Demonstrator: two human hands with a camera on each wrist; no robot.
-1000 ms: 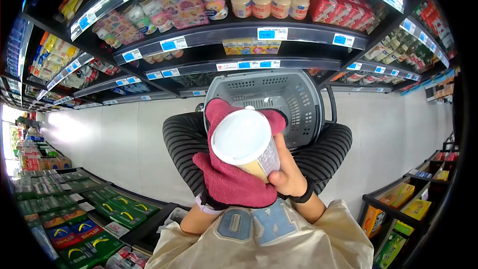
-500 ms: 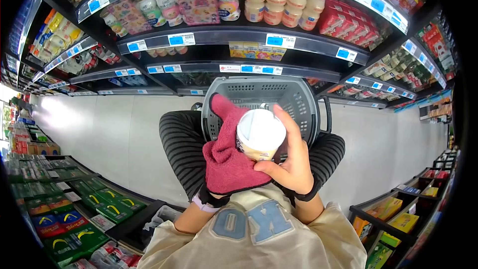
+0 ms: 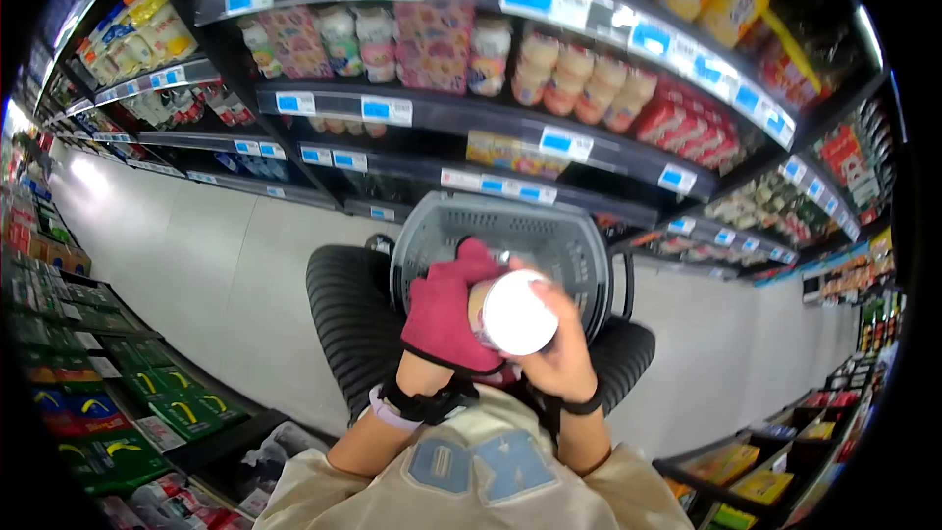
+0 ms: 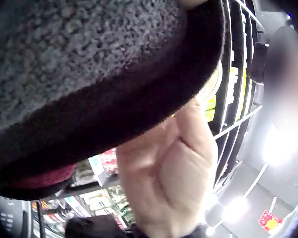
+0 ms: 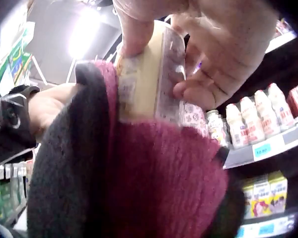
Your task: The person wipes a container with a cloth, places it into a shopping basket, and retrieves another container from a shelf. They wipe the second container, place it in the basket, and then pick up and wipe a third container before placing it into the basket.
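Note:
A round tub with a white lid [image 3: 519,312] is held between both hands over the lap. My left hand [image 3: 453,312], in a dark red cloth mitt, cups its side; the mitt [image 5: 159,173] covers those fingers, and its dark grey underside [image 4: 79,59] fills much of the left wrist view. My bare right hand [image 3: 562,348] grips the tub from the other side, fingers at the lid's edge. In the right wrist view, the tub's pale yellow and clear side [image 5: 149,79] shows between thumb and fingers.
A grey shopping basket [image 3: 412,226] stands on the floor between the knees, just beyond the hands. Shelves of bottles [image 3: 579,79] and cartons rise in front. Stacked green boxes [image 3: 186,410] lie at the lower left, yellow packs [image 3: 760,484] at the lower right.
The head view has tilted, showing more upper shelf. The right hand shifted from the tub's side up to the lid's edge, and the mitt closed more tightly round the tub.

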